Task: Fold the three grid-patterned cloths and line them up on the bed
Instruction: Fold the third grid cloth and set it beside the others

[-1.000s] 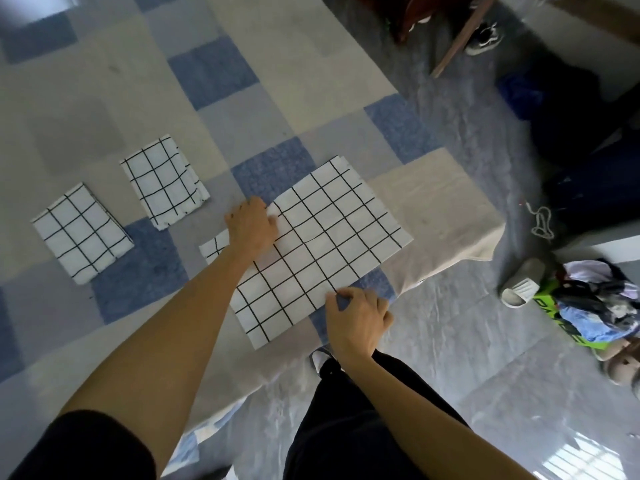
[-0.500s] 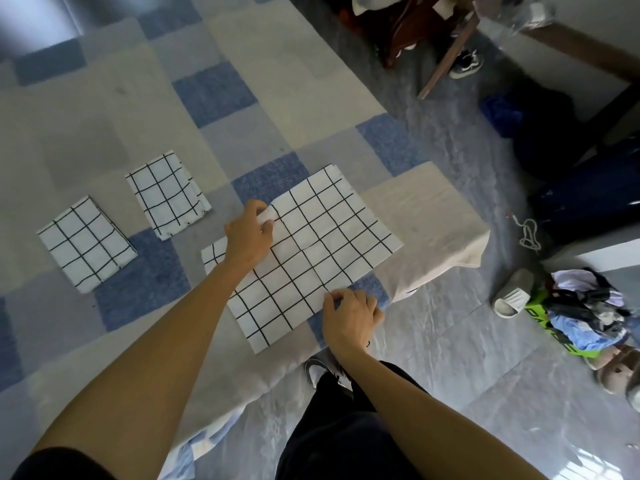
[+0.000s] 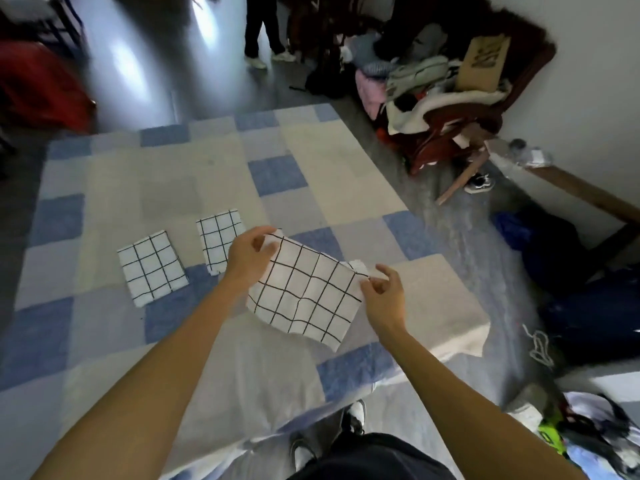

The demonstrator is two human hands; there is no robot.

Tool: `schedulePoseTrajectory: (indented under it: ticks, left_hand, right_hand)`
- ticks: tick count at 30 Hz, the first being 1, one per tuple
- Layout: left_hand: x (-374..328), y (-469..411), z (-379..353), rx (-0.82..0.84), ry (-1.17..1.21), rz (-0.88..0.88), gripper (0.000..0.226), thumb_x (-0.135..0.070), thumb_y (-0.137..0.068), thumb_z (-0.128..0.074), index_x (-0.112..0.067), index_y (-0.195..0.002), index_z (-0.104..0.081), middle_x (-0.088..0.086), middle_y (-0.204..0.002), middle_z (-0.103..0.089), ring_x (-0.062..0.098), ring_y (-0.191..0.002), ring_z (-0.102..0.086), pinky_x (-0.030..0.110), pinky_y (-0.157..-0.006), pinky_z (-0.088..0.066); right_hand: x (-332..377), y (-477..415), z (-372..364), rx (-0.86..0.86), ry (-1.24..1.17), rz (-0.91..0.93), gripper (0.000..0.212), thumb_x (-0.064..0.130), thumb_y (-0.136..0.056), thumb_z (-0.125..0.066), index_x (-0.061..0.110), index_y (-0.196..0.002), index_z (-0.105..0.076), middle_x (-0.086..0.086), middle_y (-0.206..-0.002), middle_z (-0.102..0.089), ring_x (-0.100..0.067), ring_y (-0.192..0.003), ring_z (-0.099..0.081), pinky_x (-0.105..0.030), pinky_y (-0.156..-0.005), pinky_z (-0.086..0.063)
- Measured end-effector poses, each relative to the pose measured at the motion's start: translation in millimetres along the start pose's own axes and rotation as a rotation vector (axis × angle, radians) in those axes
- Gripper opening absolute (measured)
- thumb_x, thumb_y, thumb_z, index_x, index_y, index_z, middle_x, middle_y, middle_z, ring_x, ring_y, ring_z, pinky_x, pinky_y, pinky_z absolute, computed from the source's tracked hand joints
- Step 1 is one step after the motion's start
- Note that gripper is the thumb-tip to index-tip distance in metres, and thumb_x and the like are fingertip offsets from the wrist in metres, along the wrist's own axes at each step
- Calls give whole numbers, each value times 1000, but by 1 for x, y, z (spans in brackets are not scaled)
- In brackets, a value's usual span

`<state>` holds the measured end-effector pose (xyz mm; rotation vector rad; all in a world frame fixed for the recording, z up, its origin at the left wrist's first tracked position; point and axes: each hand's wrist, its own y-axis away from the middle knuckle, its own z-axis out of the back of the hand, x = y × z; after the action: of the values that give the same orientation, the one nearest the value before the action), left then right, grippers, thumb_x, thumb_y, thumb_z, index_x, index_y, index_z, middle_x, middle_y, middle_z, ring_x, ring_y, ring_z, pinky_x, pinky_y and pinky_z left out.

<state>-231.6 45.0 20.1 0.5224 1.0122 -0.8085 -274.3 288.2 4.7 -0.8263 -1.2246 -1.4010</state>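
The likeliest slip is at the right hand: it pinches only the very corner of the lifted white cloth with a black grid, other fingers spread, so thin fabric could slide out and the fold land crooked. The left hand grips the opposite upper corner between thumb and fingers. The cloth hangs slack and doubled, its lower edge sagging just above the blue-and-cream checked bed. Left of this cloth, two small folded grid cloths lie flat, near each other but not squarely aligned.
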Motion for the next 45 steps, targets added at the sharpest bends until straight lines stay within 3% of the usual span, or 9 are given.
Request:
schedulePoseTrajectory:
  ticks: [5, 14, 19, 23, 27, 32, 35, 38, 45]
  left_hand:
    - [-13, -9, 29, -109, 68, -48, 22, -11, -84, -67, -30, -94, -68, -3, -72, -57, 10, -63, -47, 23, -68, -43]
    - [-28, -7, 43, -207, 91, -35, 32, -10, -89, -61, -18, -121, -62, -1, -97, -63, 9, -89, -57, 20, -88, -46]
    - [-56, -6, 26, -241, 44, -51, 31, -8, -92, -56, -19, -120, -62, -1, -106, -64, 9, -91, -60, 10, -82, -45]
    - [-78, -7, 11, -234, -112, -103, 31, -8, -91, -58, -20, -119, -64, -3, -110, -64, 6, -96, -58, 6, -85, -41]
    - [-105, -8, -2, -197, -252, -161, 29, -9, -90, -60, -20, -117, -65, -4, -104, -63, -4, -88, -55, -3, -76, -34]
    - [-129, -11, -12, -232, -355, -225, 28, -8, -88, -63, -23, -111, -67, -3, -96, -66, 3, -83, -55, 5, -79, -38]
    - [-138, -9, -15, -251, -389, -241, 27, -11, -87, -65, -23, -110, -68, -6, -96, -65, 4, -84, -56, 4, -77, -38]
    - [-140, -14, -14, -260, -433, -222, 28, -10, -84, -68, -23, -109, -68, -6, -92, -64, 8, -84, -58, 21, -83, -46]
    - [-152, -38, -19, -124, -771, -383, 29, -29, -84, -68, -20, -112, -67, 3, -116, -59, 20, -109, -50, 36, -96, -35]
  right_hand:
    - [46, -24, -3, 74, -23, 133, 29, 18, -88, -67, 23, -115, -58, 1, -81, -64, -9, -69, -58, -17, -62, -48]
    - [86, -70, 2, 249, -103, 193, 29, 9, -91, -62, 19, -118, -56, 0, -88, -66, -12, -75, -65, -20, -68, -49]
    - [77, -97, -5, 379, 44, 198, 30, 12, -93, -58, 16, -123, -57, -7, -111, -63, -21, -98, -62, -15, -66, -46]
    - [81, -110, -12, 529, 151, 290, 25, 14, -94, -58, 19, -118, -59, 1, -104, -60, -11, -91, -58, -8, -63, -46]
    - [97, -118, -27, 677, 262, 435, 32, 19, -93, -59, 19, -125, -57, 4, -113, -58, -12, -103, -54, -21, -86, -44]
    - [108, -127, -39, 858, 385, 578, 48, 35, -93, -58, 23, -137, -46, 4, -138, -49, -12, -124, -44, -31, -106, -34]
    - [109, -133, -40, 831, 402, 607, 34, 35, -93, -55, 22, -124, -58, 4, -122, -61, -12, -110, -54, -27, -94, -41]
    - [112, -139, -33, 772, 345, 582, 14, 28, -93, -58, 20, -98, -68, 8, -91, -66, -9, -83, -58, -18, -70, -41]
    - [133, -151, -25, 664, 450, 754, 18, 31, -93, -57, 18, -94, -71, 0, -90, -71, -18, -80, -62, -35, -74, -50]
